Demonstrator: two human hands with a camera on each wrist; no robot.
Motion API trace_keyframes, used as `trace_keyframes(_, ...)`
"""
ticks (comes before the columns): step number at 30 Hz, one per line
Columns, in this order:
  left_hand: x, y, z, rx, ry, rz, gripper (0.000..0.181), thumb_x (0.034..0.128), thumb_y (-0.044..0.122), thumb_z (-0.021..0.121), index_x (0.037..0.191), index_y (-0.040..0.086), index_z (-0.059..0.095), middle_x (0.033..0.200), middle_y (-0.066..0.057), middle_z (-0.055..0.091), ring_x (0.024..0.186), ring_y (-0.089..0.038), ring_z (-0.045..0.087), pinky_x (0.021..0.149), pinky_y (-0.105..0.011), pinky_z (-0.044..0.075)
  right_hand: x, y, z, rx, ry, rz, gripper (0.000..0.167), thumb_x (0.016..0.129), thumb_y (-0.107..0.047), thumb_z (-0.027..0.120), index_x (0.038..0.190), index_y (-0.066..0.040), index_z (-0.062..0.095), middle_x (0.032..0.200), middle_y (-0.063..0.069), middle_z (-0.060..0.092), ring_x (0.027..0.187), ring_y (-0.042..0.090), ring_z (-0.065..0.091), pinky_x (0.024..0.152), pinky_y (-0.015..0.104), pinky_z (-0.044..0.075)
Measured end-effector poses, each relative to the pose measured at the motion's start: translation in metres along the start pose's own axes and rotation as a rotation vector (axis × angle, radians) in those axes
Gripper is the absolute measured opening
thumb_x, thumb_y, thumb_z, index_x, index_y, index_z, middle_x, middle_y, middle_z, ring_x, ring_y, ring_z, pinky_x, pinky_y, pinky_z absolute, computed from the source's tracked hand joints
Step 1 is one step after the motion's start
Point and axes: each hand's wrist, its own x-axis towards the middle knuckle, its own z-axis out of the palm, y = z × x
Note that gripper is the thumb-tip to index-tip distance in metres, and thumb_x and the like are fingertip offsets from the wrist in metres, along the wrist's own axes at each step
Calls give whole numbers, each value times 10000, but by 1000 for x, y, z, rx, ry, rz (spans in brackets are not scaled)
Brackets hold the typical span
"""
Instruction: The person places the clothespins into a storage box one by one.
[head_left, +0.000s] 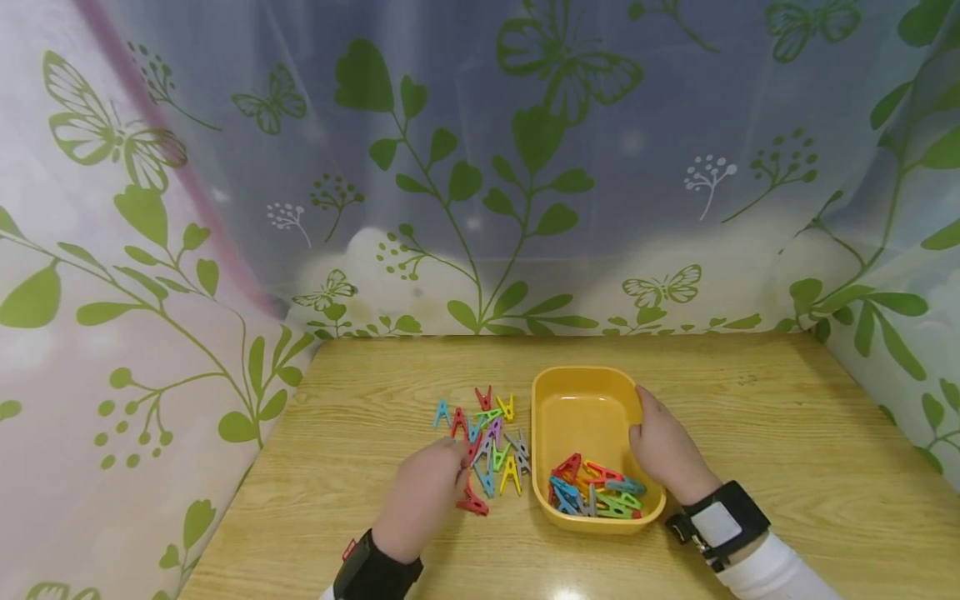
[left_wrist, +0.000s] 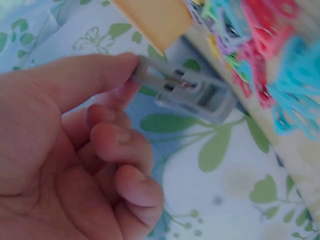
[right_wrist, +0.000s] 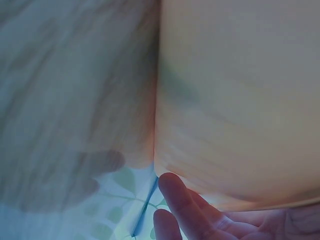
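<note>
A gray clip (left_wrist: pixel 185 87) is held by one end in the left hand (head_left: pixel 422 493). It is pinched tight between the thumb and a finger, with no gap left beside it. The other fingers (left_wrist: pixel 127 145) are bent in toward the palm. The clip is shown well from the left wrist, but from the head it is hidden by the hand.

The hand is held at the left side of a pile of clips (head_left: pixel 492 432). Red, blue, green, yellow, purple and gray ones are mixed there, and some are laid on top of others. A red clip (head_left: pixel 472 502) is seen at the near end, just beside the hand.

Right next to the pile, a yellow box (head_left: pixel 585 382) is set. More clips (head_left: pixel 600 500) are heaped in its near end: red, orange, blue, green and gray. The box's right edge is held by the right hand (head_left: pixel 671 446). Its fingers are closed only a little, around the wall.

A black band is worn on each wrist, and a white sleeve (head_left: pixel 780 575) is seen on the right arm. Everything is set on a wooden desk (head_left: pixel 795 433). Behind it a curtain (head_left: pixel 630 183) is hung, covered with green leaves and butterflies.
</note>
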Motion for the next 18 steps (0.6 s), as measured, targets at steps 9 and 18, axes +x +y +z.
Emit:
trace_keyframes(9, 21, 35, 13, 72, 227, 236, 77, 934, 153, 772, 895, 138, 706, 852, 26, 675, 658, -72, 570, 581, -184, 430, 2, 1, 1, 1, -4, 4, 596, 1020, -50, 426, 1540, 167, 230, 1536, 401, 362, 1392, 531, 434, 1111, 627, 389)
trace_keyframes(18, 31, 64, 34, 138, 247, 389, 44, 931, 218, 768, 945, 197, 732, 823, 84, 637, 689, -40, 577, 625, -159, 436, 3, 4, 2, 9, 3, 2, 595, 1023, -55, 420, 1541, 165, 228, 1544, 394, 356, 1406, 530, 418, 1124, 625, 371)
